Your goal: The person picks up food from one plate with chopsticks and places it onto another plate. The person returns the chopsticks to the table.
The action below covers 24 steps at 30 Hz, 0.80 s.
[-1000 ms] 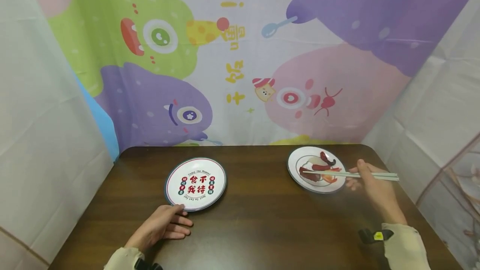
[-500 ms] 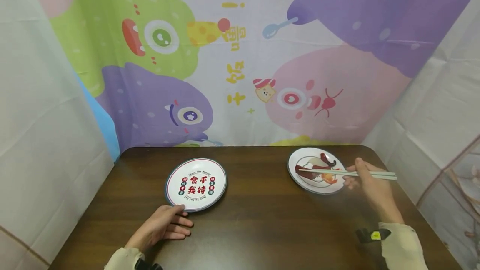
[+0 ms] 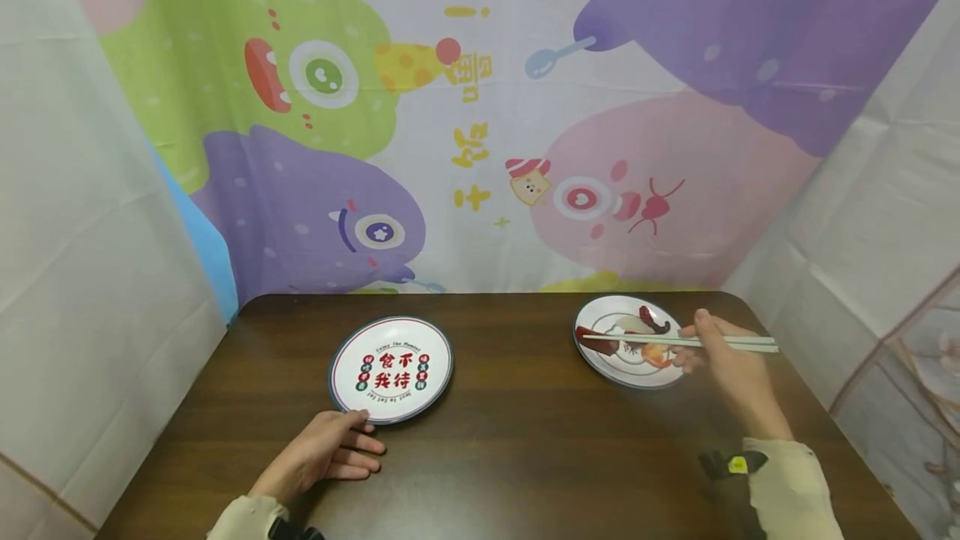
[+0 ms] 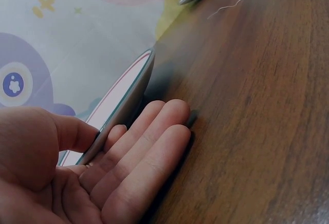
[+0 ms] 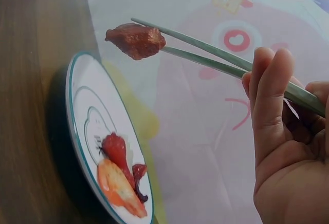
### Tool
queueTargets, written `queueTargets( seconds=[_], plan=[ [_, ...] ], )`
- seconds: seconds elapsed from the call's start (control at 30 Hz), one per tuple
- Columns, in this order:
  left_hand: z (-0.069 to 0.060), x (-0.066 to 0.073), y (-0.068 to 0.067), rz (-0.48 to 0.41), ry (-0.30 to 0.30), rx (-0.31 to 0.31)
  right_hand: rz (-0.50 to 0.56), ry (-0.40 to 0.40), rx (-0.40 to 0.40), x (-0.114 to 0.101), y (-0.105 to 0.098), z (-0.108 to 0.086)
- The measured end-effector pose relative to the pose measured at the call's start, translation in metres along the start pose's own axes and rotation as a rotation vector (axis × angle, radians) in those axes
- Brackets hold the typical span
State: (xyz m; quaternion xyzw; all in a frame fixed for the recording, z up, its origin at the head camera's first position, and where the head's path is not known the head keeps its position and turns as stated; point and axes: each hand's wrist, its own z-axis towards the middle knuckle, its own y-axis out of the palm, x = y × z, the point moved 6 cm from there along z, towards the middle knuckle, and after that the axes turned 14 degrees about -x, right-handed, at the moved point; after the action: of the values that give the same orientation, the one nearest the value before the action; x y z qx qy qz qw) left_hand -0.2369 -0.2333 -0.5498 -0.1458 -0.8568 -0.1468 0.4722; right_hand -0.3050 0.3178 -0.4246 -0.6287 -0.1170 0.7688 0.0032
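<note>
My right hand [image 3: 727, 365] holds a pair of pale green chopsticks [image 5: 211, 55]. Between their tips is a reddish-brown piece of what looks like meat [image 5: 134, 41], raised above the right plate [image 5: 82, 95]. On that plate lie a red piece of food [image 5: 115, 149], an orange shrimp-like piece [image 5: 119, 185] and a dark curled piece [image 3: 654, 322]. My left hand [image 3: 326, 450] pinches the near rim of the left plate [image 3: 390, 419], thumb on top and index finger under it. Its other fingers extend beside the rim. Red characters are printed on this plate, which carries no food.
Both plates stand on a dark brown wooden table [image 3: 495, 473], with bare wood between them. Behind it hangs a cartoon-printed curtain [image 3: 480, 257]. Pale cloth walls [image 3: 82, 290] close in the left and right sides.
My right hand has moved left with the chopsticks, and the meat piece has come from the plate's middle to above its left rim. The left hand and its plate stay put.
</note>
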Motion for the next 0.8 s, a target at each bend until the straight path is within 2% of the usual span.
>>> queueTargets(
  seconds=[0.17, 0.37, 0.53, 0.8],
  plan=[
    [0.000, 0.000, 0.000, 0.005, -0.001, 0.002, 0.022, -0.033, -0.008, -0.004, 0.011, 0.006],
    [0.001, 0.001, 0.000, 0.008, -0.005, 0.013, 0.002, -0.021, -0.018, -0.005, 0.023, 0.012],
    [0.001, 0.001, 0.000, 0.005, -0.007, 0.015, 0.092, -0.068, -0.064, -0.009, 0.034, 0.017],
    [0.001, 0.000, 0.001, 0.000, -0.002, 0.010, 0.112, -0.073, -0.096, -0.011, 0.045, 0.022]
  ],
)
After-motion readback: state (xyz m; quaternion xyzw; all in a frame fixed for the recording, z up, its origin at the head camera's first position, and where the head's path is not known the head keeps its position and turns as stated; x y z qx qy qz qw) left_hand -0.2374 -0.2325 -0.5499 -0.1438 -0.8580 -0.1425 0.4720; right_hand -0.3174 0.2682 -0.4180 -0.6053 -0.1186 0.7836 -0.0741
